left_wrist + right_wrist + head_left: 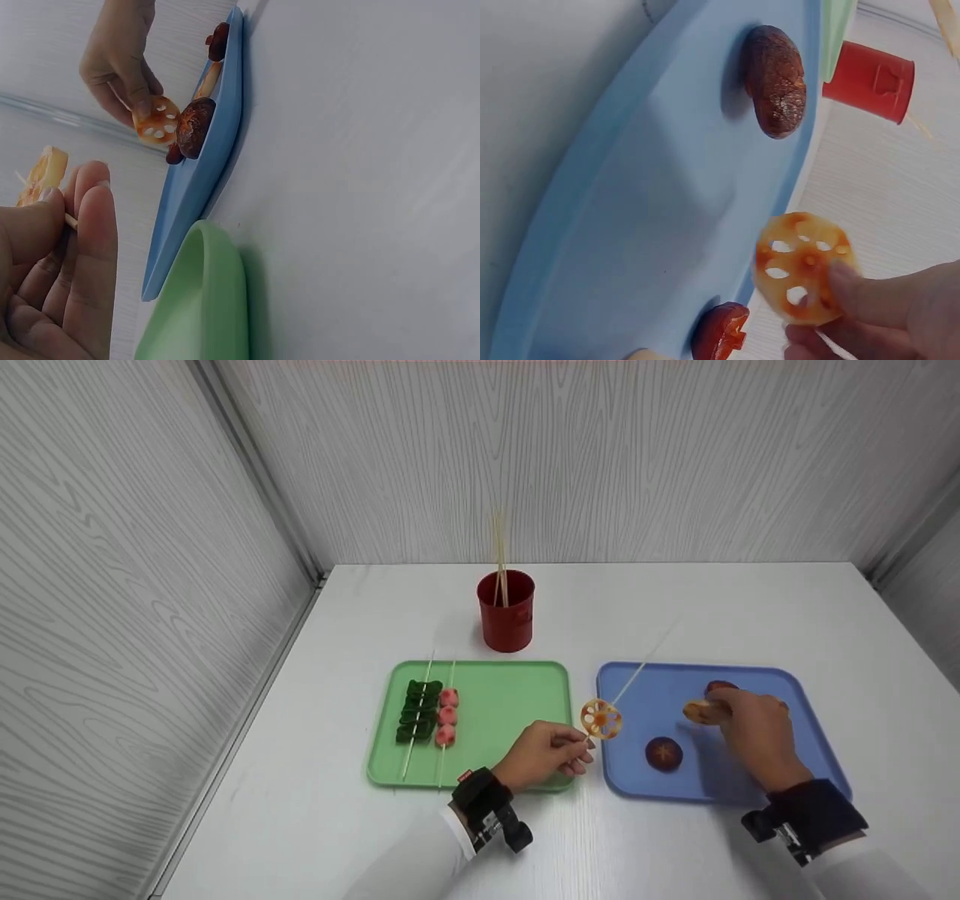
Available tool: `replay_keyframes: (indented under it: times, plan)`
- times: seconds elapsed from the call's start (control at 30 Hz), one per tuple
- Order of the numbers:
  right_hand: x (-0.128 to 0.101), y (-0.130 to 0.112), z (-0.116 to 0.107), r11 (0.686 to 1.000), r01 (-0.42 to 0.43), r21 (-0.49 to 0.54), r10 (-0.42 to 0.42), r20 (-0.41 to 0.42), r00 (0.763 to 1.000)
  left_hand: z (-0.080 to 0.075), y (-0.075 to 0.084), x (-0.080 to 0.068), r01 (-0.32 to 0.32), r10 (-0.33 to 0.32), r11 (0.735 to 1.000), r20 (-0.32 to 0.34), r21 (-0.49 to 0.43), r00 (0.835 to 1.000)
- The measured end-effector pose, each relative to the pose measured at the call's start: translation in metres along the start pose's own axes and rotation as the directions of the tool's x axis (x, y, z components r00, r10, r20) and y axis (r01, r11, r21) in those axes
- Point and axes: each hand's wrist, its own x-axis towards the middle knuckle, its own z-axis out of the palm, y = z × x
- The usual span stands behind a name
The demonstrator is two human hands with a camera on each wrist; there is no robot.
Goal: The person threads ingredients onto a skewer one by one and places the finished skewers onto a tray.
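My left hand pinches a thin skewer near its lower end, between the two trays. One lotus root slice is threaded on that skewer, just above the fingertips; the bare stick slants up to the right. Over the blue tray, my right hand grips a second lotus root slice between thumb and fingers, lifted off the tray. Below it lie a dark mushroom cap with a scored top and another mushroom, partly hidden behind the hand. The right wrist view also catches part of a pale piece at its bottom edge.
On the green tray at left lie a skewer of folded dark green pieces and a skewer of pink balls. A red cup with several bare sticks stands behind the trays. Wood-grain panels enclose the white table.
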Motion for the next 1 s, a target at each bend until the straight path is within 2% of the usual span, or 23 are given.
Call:
replay_keyframes:
  times: [0.13,0.2,0.43,0.53,0.63,0.67,0.7,0.8,0.87,0.9,1.0]
  plan:
    - [0.006,-0.004,-0.001,0.997,-0.027,0.079,0.031,-0.052,0.998,0.0,-0.002,0.0,-0.001,0.001,1.0,-0.003,0.002,1.0]
    - [0.01,-0.007,-0.005,0.989,-0.08,0.124,0.087,-0.05,0.995,0.001,-0.003,-0.001,0.002,-0.002,1.0,-0.005,0.01,1.0]
    - [0.03,-0.018,-0.019,0.949,-0.177,0.26,0.218,-0.14,0.966,0.003,-0.001,-0.002,0.0,0.0,1.0,0.015,0.012,1.0]
    - [0.036,-0.021,-0.022,0.906,-0.232,0.355,0.29,-0.119,0.95,0.004,-0.001,-0.002,-0.002,0.002,1.0,0.015,0.019,1.0]
    - [0.038,-0.024,-0.024,0.832,-0.286,0.476,0.359,-0.069,0.931,0.004,-0.001,-0.002,-0.003,0.003,1.0,0.015,0.019,1.0]
    - [0.039,-0.024,-0.024,0.801,-0.298,0.519,0.379,-0.055,0.924,0.004,-0.001,-0.002,-0.002,0.002,1.0,0.015,0.02,1.0]
    - [0.039,-0.025,-0.025,0.756,-0.308,0.577,0.399,-0.034,0.916,0.004,-0.001,-0.002,-0.002,0.002,1.0,0.014,0.021,1.0]
    - [0.041,-0.025,-0.028,0.585,-0.305,0.752,0.448,0.014,0.894,0.003,-0.001,-0.003,-0.002,0.002,1.0,0.011,0.026,1.0]
    - [0.043,-0.025,-0.031,0.426,-0.279,0.861,0.464,0.057,0.884,0.002,-0.001,-0.004,-0.001,0.001,1.0,0.007,0.03,1.0]
    - [0.043,-0.024,-0.032,0.33,-0.267,0.905,0.47,0.088,0.878,0.002,-0.001,-0.004,-0.001,0.001,1.0,0.005,0.03,1.0]
    - [0.044,-0.024,-0.037,0.083,-0.244,0.966,0.471,0.178,0.864,0.001,-0.001,-0.005,-0.002,0.002,0.999,0.002,0.032,1.0]
